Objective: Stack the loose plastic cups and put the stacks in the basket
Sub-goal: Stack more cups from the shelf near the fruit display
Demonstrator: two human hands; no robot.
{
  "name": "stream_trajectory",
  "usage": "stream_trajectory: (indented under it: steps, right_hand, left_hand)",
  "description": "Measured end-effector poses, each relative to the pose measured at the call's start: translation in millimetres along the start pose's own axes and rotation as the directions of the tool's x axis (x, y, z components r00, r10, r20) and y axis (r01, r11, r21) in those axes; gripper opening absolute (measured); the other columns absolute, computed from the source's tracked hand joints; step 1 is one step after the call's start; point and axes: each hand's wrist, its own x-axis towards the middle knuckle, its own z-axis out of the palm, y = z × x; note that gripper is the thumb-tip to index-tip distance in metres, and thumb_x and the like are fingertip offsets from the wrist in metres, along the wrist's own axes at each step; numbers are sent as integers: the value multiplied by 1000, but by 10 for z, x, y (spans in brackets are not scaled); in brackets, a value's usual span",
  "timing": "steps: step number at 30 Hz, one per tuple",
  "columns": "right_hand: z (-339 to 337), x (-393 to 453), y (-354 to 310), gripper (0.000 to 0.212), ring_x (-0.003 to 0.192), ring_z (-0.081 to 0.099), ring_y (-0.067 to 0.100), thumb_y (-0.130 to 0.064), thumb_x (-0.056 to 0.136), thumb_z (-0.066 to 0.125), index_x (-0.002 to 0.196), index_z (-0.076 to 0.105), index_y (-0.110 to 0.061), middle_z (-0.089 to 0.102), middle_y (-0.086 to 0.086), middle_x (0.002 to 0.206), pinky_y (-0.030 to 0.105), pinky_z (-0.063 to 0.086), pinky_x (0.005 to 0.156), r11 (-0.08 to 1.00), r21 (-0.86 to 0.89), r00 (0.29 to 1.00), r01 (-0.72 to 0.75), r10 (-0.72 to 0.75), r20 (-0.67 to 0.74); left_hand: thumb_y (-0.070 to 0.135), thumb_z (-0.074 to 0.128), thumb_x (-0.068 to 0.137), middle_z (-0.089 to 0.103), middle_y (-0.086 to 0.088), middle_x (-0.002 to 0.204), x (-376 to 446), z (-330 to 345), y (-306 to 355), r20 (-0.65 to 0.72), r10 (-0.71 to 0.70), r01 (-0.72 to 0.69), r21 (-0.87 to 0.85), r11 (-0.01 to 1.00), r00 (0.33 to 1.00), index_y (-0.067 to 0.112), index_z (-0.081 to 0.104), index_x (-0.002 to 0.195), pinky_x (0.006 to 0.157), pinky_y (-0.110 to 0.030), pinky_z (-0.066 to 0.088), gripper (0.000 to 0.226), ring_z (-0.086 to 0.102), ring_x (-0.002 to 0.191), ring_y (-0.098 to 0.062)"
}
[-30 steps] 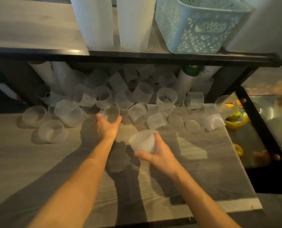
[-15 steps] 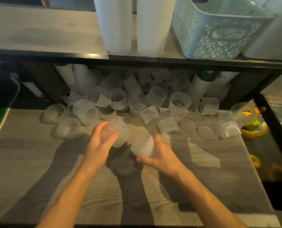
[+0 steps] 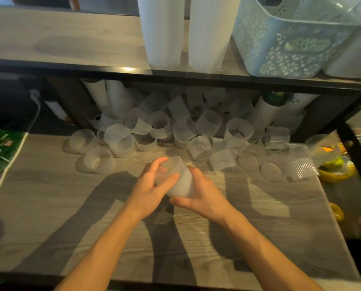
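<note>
I hold two ribbed cups together above the wooden table point(image 3: 49, 206). My left hand point(image 3: 152, 189) curls around the upper cup point(image 3: 168, 170), thumb across its side and fingers over the top edge. My right hand point(image 3: 204, 197) cradles the lower cup point(image 3: 182, 186) from the right, with the thumb stretched along beneath it. The upper cup sits against the lower one, tilted away from me; I cannot tell how far one has gone into the other.

Beyond my hands, the loose cups point(image 3: 200, 147) lie in a heap along the back of the table, most tipped on their sides, some upside down, spreading under the dark shelf point(image 3: 70, 67). On the shelf above, two tall white stacks point(image 3: 162, 32) stand upright side by side, and just to their right sits the pale blue basket point(image 3: 284, 49) with its lacy cut-out walls. A white cable point(image 3: 17, 148) runs down the table's left edge.
</note>
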Motion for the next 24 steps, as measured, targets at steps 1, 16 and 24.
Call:
stream_trajectory:
  steps: [1,16,24]
  right_hand:
    - [1,1,2,83,110,55,8,-49,69,83,135,39,-24,53,-8,124,33,51,91,999,33,1000,-5,5,-11]
    - [-574,-508,637,90,120,49,12,-53,67,83,139,40,-21,52,-5,129,26,39,93,976,12,932,-219,212,-293]
    - [-853,-770,919,87,111,53,8,-58,60,82,130,43,-26,54,-10,118,20,39,85,945,71,866,-320,322,-383]
  left_hand:
    - [73,54,66,51,27,124,-26,53,8,31,1,-2,24,1000,1000,41,41,139,96,-19,41,82,51,112,10]
    - [92,57,48,69,-10,93,869,1110,85,-16,-337,335,-85,938,941,15,59,92,94,-48,51,89,66,97,-32]
    - [77,72,40,64,-12,120,1303,1740,147,-40,-500,495,-88,864,865,10,52,130,90,-43,56,114,64,110,-34]
